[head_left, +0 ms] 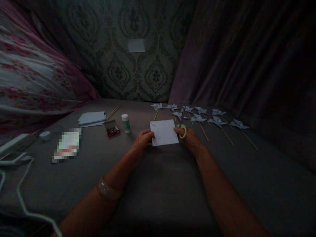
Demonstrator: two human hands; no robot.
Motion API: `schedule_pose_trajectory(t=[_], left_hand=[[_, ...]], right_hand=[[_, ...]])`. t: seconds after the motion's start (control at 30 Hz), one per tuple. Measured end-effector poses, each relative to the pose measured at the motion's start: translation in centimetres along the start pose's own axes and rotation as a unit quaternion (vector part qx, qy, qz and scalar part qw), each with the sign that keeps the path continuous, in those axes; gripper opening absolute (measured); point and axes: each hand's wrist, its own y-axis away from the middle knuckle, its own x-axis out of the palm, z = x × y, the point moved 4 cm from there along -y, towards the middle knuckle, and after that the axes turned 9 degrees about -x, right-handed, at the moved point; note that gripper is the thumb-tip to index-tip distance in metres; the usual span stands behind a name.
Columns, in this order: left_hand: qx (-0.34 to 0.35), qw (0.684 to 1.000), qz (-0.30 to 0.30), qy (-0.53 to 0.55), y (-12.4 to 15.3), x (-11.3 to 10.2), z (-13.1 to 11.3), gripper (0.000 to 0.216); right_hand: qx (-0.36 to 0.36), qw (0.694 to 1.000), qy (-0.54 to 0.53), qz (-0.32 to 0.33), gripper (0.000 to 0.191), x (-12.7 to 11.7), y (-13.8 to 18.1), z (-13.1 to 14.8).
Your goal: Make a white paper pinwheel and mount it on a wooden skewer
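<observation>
A white square of paper (164,132) is held over the grey cloth-covered surface (158,184). My left hand (143,141) pinches its left edge, fingers closed on it. My right hand (188,137) touches the paper's right edge and grips scissors with green handles (182,126), blades pointing away from me. The paper's upper left corner shows a small cut or fold. A clear bangle sits on my left wrist.
Several paper pinwheels on wooden sticks (217,121) lie at the back right. A glue bottle (125,123), a small box of pins (112,128), a paper stack (92,118), loose sticks (113,113) and a white cable (22,197) lie to the left. A floral pillow (32,79) leans there.
</observation>
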Motion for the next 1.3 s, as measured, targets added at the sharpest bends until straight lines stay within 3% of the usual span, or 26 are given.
schedule_pose_trajectory(t=[0.2, 0.33, 0.67, 0.93, 1.3], left_hand=[[-0.009, 1.0, -0.018, -0.002, -0.2, -0.3, 0.1, 0.01], [-0.011, 0.999, -0.051, -0.001, 0.2, -0.5, -0.2, 0.004], [0.022, 0.993, -0.104, 0.057, 0.1, -1.4, -0.6, 0.02], [-0.005, 0.982, -0.055, 0.18, -0.1, -1.0, -0.8, 0.033], [-0.019, 0.989, 0.008, 0.147, 1.0, 1.1, 0.1, 0.037]], right_hand=[[0.004, 1.0, -0.001, 0.016, 0.03, 0.1, 0.1, -0.3], [-0.001, 0.999, 0.054, 0.002, 0.028, 0.3, 0.2, 0.1], [0.017, 0.998, 0.065, 0.001, 0.035, 1.5, 0.6, 0.4], [-0.013, 0.998, 0.037, -0.04, 0.039, 2.7, 0.9, 0.4], [-0.084, 0.993, 0.006, -0.079, 0.04, 3.8, 1.5, 0.8]])
